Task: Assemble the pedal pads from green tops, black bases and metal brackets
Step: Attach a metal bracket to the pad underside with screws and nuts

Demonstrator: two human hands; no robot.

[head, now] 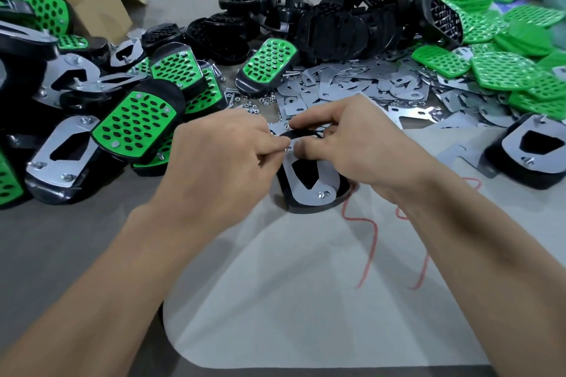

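Note:
A pedal pad (pixel 312 190) lies bracket side up in the middle of the table, its black base under a metal bracket (pixel 324 180) with a nut at the near end. My left hand (pixel 226 156) pinches a small nut or bolt at the bracket's far left corner. My right hand (pixel 346 138) curls over the pad's far end, thumb and fingers gripping it. The far end of the pad is hidden by my fingers.
Finished pads (pixel 134 125) pile up at the left beside a cardboard box (pixel 101 6). Black bases (pixel 337 24) heap at the back, green tops (pixel 502 64) at the right, loose brackets (pixel 352 86) and small nuts (pixel 257 101) behind my hands. Another bracketed pad (pixel 530 153) lies right.

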